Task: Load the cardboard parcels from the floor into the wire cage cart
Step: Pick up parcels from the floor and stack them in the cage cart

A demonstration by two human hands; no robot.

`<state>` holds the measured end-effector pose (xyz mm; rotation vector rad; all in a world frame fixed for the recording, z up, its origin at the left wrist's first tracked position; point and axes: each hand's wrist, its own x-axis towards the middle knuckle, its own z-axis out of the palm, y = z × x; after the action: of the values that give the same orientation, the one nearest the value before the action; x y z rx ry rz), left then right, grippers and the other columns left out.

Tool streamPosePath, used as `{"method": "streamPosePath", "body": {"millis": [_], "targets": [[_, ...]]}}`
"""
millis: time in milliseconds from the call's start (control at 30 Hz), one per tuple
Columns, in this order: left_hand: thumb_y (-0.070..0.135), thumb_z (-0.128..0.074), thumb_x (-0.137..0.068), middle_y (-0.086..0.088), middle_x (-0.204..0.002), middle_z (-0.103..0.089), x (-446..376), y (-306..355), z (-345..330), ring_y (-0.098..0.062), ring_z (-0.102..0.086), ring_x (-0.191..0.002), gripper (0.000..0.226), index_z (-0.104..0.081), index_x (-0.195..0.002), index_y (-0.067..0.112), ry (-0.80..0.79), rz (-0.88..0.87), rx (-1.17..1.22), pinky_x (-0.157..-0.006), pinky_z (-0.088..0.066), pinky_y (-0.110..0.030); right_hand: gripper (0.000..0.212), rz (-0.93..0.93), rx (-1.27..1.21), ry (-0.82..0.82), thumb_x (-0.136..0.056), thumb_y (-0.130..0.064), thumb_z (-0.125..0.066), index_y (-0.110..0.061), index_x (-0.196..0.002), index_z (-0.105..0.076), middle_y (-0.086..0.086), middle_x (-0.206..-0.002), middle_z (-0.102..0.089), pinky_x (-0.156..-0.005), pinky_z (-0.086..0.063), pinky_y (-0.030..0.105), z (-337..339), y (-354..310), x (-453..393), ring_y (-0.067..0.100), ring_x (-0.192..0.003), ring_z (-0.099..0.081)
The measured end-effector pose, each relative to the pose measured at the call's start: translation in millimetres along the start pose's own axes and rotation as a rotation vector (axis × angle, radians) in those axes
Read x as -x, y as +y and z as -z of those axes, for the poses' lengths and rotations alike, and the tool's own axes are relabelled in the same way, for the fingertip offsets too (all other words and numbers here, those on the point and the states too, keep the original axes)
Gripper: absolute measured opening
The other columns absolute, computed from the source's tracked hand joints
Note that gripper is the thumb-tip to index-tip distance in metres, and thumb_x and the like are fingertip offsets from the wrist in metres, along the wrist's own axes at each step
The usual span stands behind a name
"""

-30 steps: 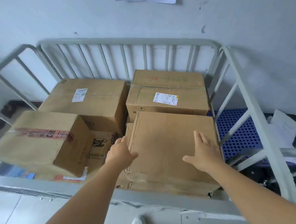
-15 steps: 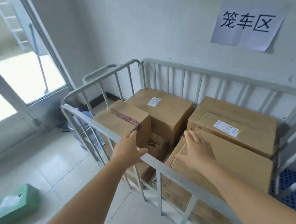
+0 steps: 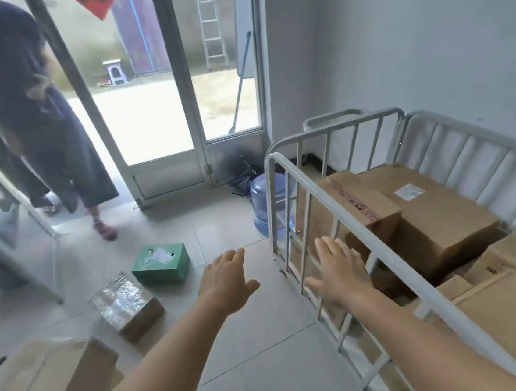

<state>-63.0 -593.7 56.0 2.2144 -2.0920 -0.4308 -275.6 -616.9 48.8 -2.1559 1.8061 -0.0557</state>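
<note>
Cardboard parcel (image 3: 47, 386) sits on the floor by my left arm. My left hand (image 3: 227, 281) and right hand (image 3: 337, 269) reach out flat, fingers apart, holding nothing. Farther off, boxes (image 3: 437, 218) fill the cage cart (image 3: 366, 241).

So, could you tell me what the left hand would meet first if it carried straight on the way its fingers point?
Probably bare floor tiles: the open left hand points ahead between the green box and the cage cart. Depth is unclear.

Bare forearms, left grip (image 3: 227, 281), right grip (image 3: 338, 273), no sleeves
</note>
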Motion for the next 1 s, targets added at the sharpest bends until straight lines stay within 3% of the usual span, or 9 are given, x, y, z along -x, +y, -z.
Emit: {"method": "streamPosePath", "body": {"millis": [133,500,1000], "targets": [[0.045,-0.058,-0.091,-0.002,-0.152,-0.035,35,-81,5,-0.024,-0.034,-0.138,0.071,-0.028,-0.148,0.016,0.008,0.111,0.007,-0.112,-0.030,-0.039,0.088,0.071,0.074,-0.027,-0.093,-0.054,-0.052,-0.015,-0.156,-0.006,0.002,-0.164,-0.004,-0.121,-0.006,0.043,-37,-82,-6,0.024,-0.151,-0.001],[0.047,-0.055,-0.092,0.000,-0.157,-0.024,126,-281,-5,-0.022,-0.025,-0.143,0.078,-0.017,-0.154,0.019,-0.025,0.397,0.016,-0.115,-0.022,-0.039,0.086,0.291,0.158,-0.168,-0.093,-0.052,-0.054,-0.015,-0.156,-0.010,0.004,-0.164,-0.007,-0.120,-0.010,0.042,-128,-268,-5,0.024,-0.151,-0.005],[0.045,-0.053,-0.093,0.002,-0.154,-0.030,163,-444,-49,-0.020,-0.028,-0.141,0.073,-0.019,-0.152,0.019,-0.088,0.901,0.123,-0.113,-0.025,-0.037,0.084,0.645,0.315,-0.349,-0.094,-0.054,-0.050,-0.016,-0.156,-0.010,0.002,-0.164,-0.007,-0.120,-0.014,0.039,-227,-428,-93,0.023,-0.151,-0.006]]}}
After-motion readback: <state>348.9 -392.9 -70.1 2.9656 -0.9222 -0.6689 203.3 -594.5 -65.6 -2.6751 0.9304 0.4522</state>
